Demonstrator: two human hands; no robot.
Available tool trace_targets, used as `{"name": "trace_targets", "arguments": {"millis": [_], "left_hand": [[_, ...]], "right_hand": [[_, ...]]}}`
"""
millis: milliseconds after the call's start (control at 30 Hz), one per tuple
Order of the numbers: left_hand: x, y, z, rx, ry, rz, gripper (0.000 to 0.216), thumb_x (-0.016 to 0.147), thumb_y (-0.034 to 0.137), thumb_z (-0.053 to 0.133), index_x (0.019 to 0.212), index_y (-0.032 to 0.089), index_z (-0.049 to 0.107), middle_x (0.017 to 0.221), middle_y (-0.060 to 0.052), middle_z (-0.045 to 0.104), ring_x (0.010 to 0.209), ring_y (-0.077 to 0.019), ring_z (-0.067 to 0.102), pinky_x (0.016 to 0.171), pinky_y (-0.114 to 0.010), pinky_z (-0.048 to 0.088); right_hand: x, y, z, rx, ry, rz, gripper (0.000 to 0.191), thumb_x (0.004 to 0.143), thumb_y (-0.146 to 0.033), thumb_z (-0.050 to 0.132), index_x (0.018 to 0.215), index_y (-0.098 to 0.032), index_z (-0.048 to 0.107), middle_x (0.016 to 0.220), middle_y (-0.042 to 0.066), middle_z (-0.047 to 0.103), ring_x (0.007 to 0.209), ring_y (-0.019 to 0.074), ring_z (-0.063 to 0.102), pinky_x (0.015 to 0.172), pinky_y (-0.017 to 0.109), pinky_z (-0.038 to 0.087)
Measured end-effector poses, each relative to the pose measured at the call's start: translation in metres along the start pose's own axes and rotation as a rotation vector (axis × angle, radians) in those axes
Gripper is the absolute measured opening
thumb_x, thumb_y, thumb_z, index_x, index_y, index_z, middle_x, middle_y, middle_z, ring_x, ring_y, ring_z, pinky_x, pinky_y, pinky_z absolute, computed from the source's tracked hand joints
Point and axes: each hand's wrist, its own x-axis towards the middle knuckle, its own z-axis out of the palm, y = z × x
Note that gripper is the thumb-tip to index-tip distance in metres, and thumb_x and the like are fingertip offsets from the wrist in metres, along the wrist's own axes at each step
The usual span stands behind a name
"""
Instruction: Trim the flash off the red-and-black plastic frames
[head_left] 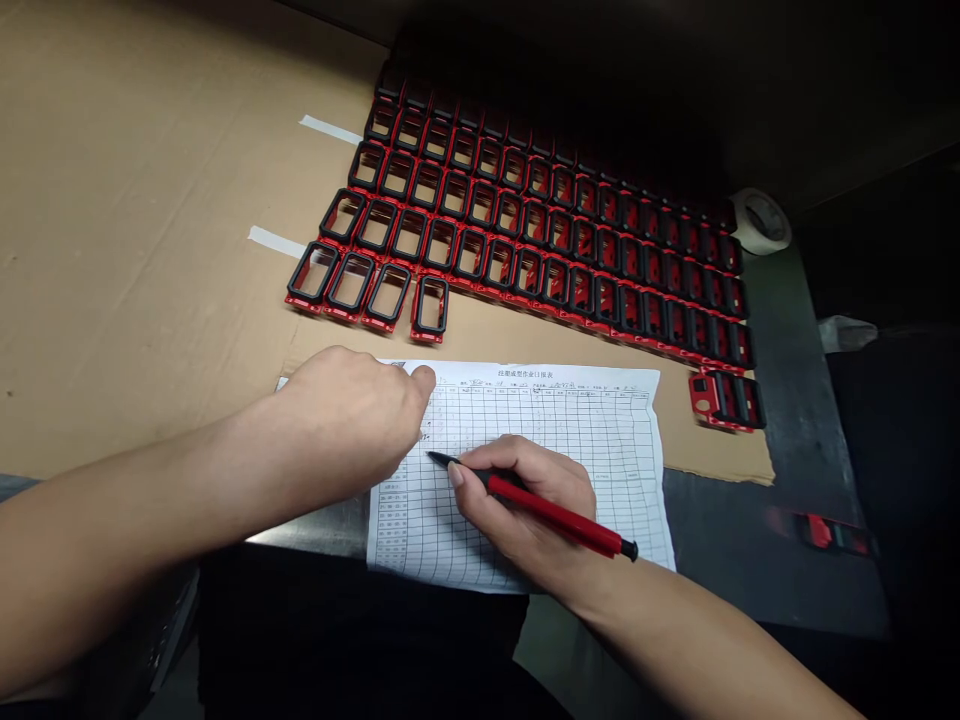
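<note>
A printed form sheet (pixel 630 440), ruled into a grid with some handwriting, lies slightly creased in front of me. My right hand (pixel 525 495) grips a red pen (pixel 559 517) with a black grip, its dark tip at a cell in the left part of the grid. Over the sheet's upper left edge rests my left hand (pixel 356 415), fingers curled in. The underside of that hand is hidden, so what it holds, if anything, does not show.
Rows of red and black rectangular frames (pixel 471 255) stand on brown cardboard (pixel 150 200) beyond the sheet. One frame (pixel 430 310) sits apart near the sheet's top. A tape roll (pixel 761 220) is at the right, and a blurred red and black piece (pixel 829 535) lies on the dark surface.
</note>
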Motion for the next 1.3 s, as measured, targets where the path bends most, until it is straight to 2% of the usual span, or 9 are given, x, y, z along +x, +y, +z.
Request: {"name": "trace_targets", "arguments": {"millis": [200, 433, 633, 1067, 1300], "left_hand": [[0.001, -0.004, -0.002, -0.037, -0.056, -0.009, 0.026, 0.092, 0.024, 0.046, 0.113, 0.019, 0.06, 0.079, -0.011, 0.074, 0.072, -0.033, 0.073, 0.059, -0.038, 0.049], [0.002, -0.009, -0.004, -0.074, -0.063, -0.005, 0.029, 0.089, 0.017, 0.042, 0.112, 0.022, 0.06, 0.075, -0.008, 0.073, 0.068, -0.0291, 0.071, 0.06, -0.036, 0.046], [0.001, -0.009, -0.004, -0.058, -0.024, -0.002, 0.029, 0.088, 0.017, 0.042, 0.109, 0.022, 0.061, 0.068, -0.007, 0.07, 0.065, -0.0289, 0.069, 0.058, -0.035, 0.044], [0.002, -0.009, -0.006, -0.065, -0.026, -0.002, 0.028, 0.091, 0.023, 0.044, 0.113, 0.02, 0.061, 0.072, -0.009, 0.072, 0.069, -0.0283, 0.071, 0.06, -0.035, 0.046], [0.002, -0.009, -0.004, -0.075, -0.02, -0.008, 0.03, 0.091, 0.025, 0.045, 0.115, 0.02, 0.062, 0.074, -0.01, 0.073, 0.072, -0.0302, 0.071, 0.062, -0.037, 0.047]], "right_hand": [[-0.001, -0.001, -0.002, 0.011, -0.015, -0.026, 0.008, 0.083, -0.014, 0.068, 0.079, -0.02, 0.065, 0.065, -0.001, 0.068, 0.053, 0.0106, 0.062, 0.05, 0.023, 0.048], [-0.001, -0.001, -0.003, 0.006, -0.027, -0.041, 0.007, 0.082, -0.015, 0.069, 0.081, -0.019, 0.063, 0.064, -0.002, 0.065, 0.052, 0.0102, 0.058, 0.049, 0.023, 0.047], [-0.002, 0.0, -0.002, 0.014, -0.021, -0.034, 0.008, 0.082, -0.014, 0.069, 0.082, -0.02, 0.064, 0.065, -0.003, 0.065, 0.051, 0.0091, 0.058, 0.049, 0.022, 0.046], [0.001, -0.004, -0.001, 0.001, -0.002, 0.0, 0.009, 0.082, -0.014, 0.069, 0.081, -0.021, 0.065, 0.065, -0.003, 0.068, 0.052, 0.0109, 0.062, 0.05, 0.024, 0.051], [0.001, -0.003, -0.001, 0.0, -0.006, 0.009, 0.009, 0.081, -0.013, 0.07, 0.08, -0.021, 0.066, 0.064, -0.004, 0.067, 0.051, 0.0097, 0.061, 0.049, 0.022, 0.049]]}}
